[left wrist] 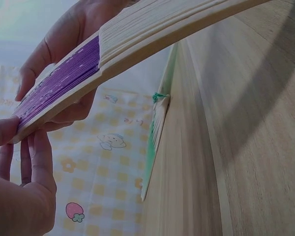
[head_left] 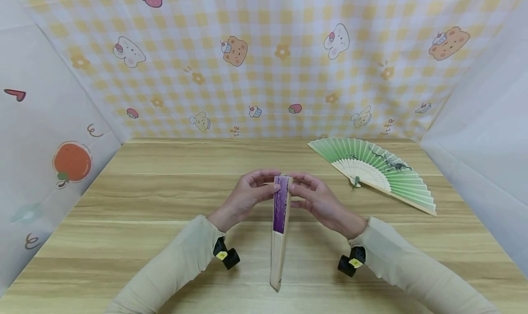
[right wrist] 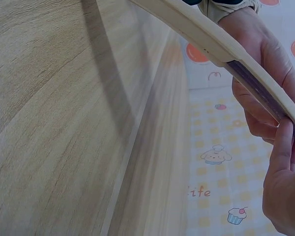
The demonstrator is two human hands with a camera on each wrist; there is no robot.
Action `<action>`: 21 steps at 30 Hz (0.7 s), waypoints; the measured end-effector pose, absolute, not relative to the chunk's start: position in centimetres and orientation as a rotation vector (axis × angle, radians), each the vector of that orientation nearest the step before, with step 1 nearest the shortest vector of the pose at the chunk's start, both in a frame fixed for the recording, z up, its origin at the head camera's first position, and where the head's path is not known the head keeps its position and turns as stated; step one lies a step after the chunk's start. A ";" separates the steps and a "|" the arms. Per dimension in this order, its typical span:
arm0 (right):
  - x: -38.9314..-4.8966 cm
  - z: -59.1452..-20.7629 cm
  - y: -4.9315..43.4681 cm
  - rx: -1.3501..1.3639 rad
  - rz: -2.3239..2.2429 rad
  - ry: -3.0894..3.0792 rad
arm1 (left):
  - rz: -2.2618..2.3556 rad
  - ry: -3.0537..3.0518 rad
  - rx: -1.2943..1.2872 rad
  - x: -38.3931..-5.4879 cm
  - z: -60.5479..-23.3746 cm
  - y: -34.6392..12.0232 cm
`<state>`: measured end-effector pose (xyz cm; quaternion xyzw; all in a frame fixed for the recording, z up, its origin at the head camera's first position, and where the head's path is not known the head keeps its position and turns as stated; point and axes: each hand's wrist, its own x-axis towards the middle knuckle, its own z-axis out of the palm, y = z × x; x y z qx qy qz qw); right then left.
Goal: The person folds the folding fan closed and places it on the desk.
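Observation:
A folded hand fan [head_left: 281, 208] with purple pleats and pale wooden ribs is held up between both hands, its far end at the fingers and its narrow end pointing toward the person. My left hand [head_left: 256, 188] pinches the purple end from the left, thumb on the near face and fingers behind. From the other side my right hand [head_left: 316, 198] pinches the same end with thumb and fingers. In the left wrist view the fan's pleats [left wrist: 64, 73] lie closely stacked along the wooden outer rib [left wrist: 137, 51].
A spread green fan [head_left: 387, 167] with a dark branch pattern lies at the back right of the wooden table [head_left: 165, 199]; a small green tassel [head_left: 355, 181] hangs at its pivot. A yellow checked cloth [head_left: 264, 85] covers the back, and pale cloth walls stand at both sides.

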<state>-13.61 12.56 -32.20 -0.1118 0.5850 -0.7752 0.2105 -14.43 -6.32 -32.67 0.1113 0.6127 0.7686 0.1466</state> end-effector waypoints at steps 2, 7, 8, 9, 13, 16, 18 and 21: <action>-13.6 -32.2 12.6 -0.309 -2.151 1.632 | 2.214 1.764 0.323 -14.4 -32.6 -6.3; -13.6 -32.2 12.6 -0.298 -2.149 1.641 | 2.212 1.771 0.337 -14.3 -32.6 -6.3; -13.6 -32.3 12.6 -0.299 -2.149 1.639 | 2.212 1.773 0.339 -14.3 -32.6 -6.3; -13.6 -32.3 12.6 -0.302 -2.149 1.637 | 2.211 1.774 0.342 -14.3 -32.6 -6.3; -13.6 -32.3 12.7 -0.316 -2.150 1.631 | 2.206 1.785 0.345 -14.3 -32.7 -6.4; -13.5 -32.3 12.7 -0.312 -2.149 1.632 | 2.201 1.795 0.350 -14.3 -32.8 -6.4; -13.5 -32.3 12.6 -0.307 -2.148 1.633 | 2.202 1.797 0.348 -14.3 -32.8 -6.4; -13.5 -32.2 12.6 -0.305 -2.147 1.633 | 2.198 1.802 0.347 -14.4 -32.8 -6.5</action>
